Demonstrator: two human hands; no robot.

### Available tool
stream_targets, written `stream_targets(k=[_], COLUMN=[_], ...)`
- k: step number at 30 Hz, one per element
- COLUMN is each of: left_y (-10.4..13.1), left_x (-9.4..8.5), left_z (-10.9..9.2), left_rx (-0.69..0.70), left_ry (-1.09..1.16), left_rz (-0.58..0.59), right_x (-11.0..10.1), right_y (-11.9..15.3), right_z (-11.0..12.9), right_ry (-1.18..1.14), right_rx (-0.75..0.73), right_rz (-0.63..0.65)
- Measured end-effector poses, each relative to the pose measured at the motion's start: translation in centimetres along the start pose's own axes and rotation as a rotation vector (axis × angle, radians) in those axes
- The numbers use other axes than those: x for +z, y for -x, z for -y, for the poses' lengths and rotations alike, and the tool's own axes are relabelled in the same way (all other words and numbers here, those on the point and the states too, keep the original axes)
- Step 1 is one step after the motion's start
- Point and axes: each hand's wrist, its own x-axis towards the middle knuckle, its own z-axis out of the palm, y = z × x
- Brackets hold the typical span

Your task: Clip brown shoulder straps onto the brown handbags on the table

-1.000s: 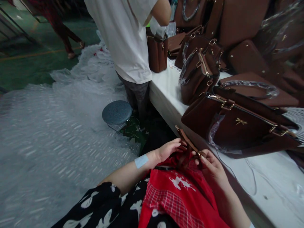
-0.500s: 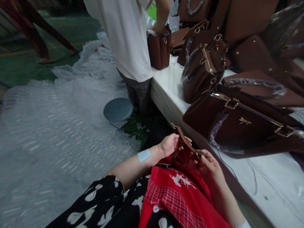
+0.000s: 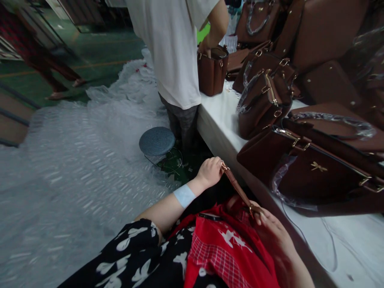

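Note:
A narrow brown leather strap [image 3: 236, 186] with gold metal fittings is stretched between my two hands, above the red apron on my lap. My left hand [image 3: 210, 172] is closed on its upper end, beside a gold ring. The lower end, near another gold fitting, is pinched in my right hand [image 3: 265, 222]. To the right, a large dark brown handbag [image 3: 324, 172] with a gold dragonfly emblem lies on the white table [image 3: 315, 236], its handle wrapped in clear plastic.
More brown handbags [image 3: 265, 100] crowd the table behind. A person in a white shirt [image 3: 177, 52] stands ahead with a hand in a bag [image 3: 212, 74]. A round stool [image 3: 157, 141] and piled clear plastic [image 3: 75, 180] are at left. Another person walks at far left.
My left hand has shifted to the strap's upper end, and the strap is now drawn straighter. The walking person's legs have moved, and the view has shifted slightly.

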Motion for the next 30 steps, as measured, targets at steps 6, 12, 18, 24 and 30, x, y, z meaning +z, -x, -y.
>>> stream_targets(k=[6, 12, 18, 24, 30], left_y=[-0.3, 0.0, -0.4, -1.6, -1.3], left_x=[0.4, 0.8, -1.0, -3.0, -2.2], left_z=[-1.1, -1.8, -0.5, 0.3, -1.8], left_rx=[-0.437, -0.43, -0.005, -0.09, -0.428], left_ry=[1.15, 1.273, 0.139, 0.221, 1.163], left_rz=[0.156, 0.198, 0.122, 0.081, 0.278], right_x=[-0.3, 0.1, -1.5, -4.0, -2.7], right_y=[-0.6, -0.9, -0.5, -0.7, -1.0], right_z=[0.2, 0.2, 1.0, 1.0, 1.0], right_ry=[-0.062, -0.1, -0.13, -0.131, -0.179], right_rx=[0.018, 0.042, 0.062, 0.051, 0.068], right_rz=[0.116, 0.075, 0.04, -0.017, 0.07])
